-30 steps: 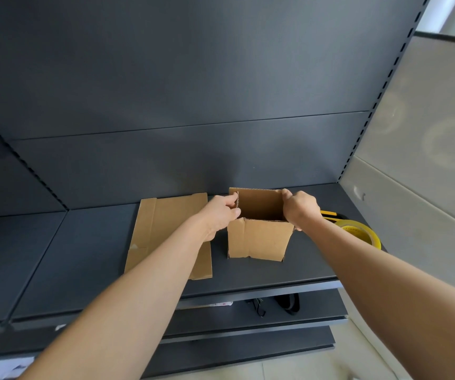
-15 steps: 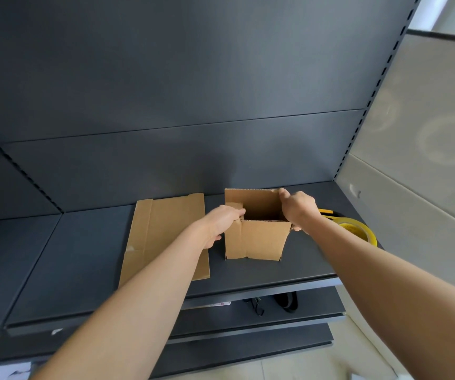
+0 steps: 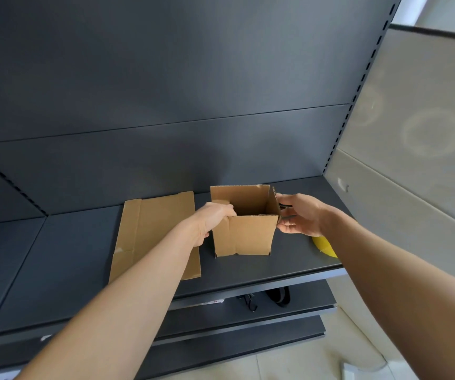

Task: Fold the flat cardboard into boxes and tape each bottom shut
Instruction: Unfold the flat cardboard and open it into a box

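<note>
From the head camera, the only view we have, we see one box [image 3: 244, 229] already opened out and standing upright on the dark shelf [image 3: 289, 259], its top open toward us and its four walls squared up. Our left hand [image 3: 214, 218] pinches the near left corner of the rim, fingers curled over the edge. Our right hand [image 3: 300, 215] is loosely open just beside the right wall, fingertips [image 3: 282, 215] near or touching the upright right flap; it grips nothing that we can make out. Whether the bottom flaps are folded in we cannot tell, since the box stands on them, and we see no tape on it. To the left, touching or just beside the box, lies a flat cardboard sheet [image 3: 152, 234], not yet folded. A yellow tape roll [image 3: 325, 246] peeks out under our right forearm at the shelf's right end. We judge the task early: one box is shaped but probably not yet taped, and at least one flat piece is left to fold and seal
</note>
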Motion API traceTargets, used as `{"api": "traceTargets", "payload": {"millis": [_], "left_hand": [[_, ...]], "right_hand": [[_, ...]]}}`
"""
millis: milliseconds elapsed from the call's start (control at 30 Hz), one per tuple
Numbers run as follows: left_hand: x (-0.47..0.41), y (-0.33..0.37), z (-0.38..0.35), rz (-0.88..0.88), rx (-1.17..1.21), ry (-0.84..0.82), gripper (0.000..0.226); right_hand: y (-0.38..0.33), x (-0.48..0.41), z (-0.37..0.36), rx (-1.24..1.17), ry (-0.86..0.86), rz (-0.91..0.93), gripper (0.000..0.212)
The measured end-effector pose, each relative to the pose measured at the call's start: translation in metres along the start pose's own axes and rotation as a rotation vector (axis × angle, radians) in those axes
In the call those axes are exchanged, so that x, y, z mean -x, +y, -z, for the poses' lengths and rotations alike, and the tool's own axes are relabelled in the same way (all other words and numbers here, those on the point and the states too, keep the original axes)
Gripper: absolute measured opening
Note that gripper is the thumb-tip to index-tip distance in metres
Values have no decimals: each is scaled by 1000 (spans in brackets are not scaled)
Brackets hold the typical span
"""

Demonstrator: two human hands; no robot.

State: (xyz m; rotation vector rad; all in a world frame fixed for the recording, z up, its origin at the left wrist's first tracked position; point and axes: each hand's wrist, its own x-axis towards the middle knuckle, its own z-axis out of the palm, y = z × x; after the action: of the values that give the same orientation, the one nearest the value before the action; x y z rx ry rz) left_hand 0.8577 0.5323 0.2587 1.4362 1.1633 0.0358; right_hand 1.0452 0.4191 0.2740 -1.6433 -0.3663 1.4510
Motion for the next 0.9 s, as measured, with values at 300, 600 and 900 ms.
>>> {"api": "traceTargets", "payload": {"millis": [300,600,900], "left_hand": [[-1,2,-6,-59,-26,-29,66],[6,13,-3,-104,-164,-96,69],[8,29,-3,-40,-409,-183,82]], "right_hand": [[4,-6,6,50,-80,12,32],[1,-6,4,84,-62,17,37],[-12,-7,-5,181,-26,11,33]]}}
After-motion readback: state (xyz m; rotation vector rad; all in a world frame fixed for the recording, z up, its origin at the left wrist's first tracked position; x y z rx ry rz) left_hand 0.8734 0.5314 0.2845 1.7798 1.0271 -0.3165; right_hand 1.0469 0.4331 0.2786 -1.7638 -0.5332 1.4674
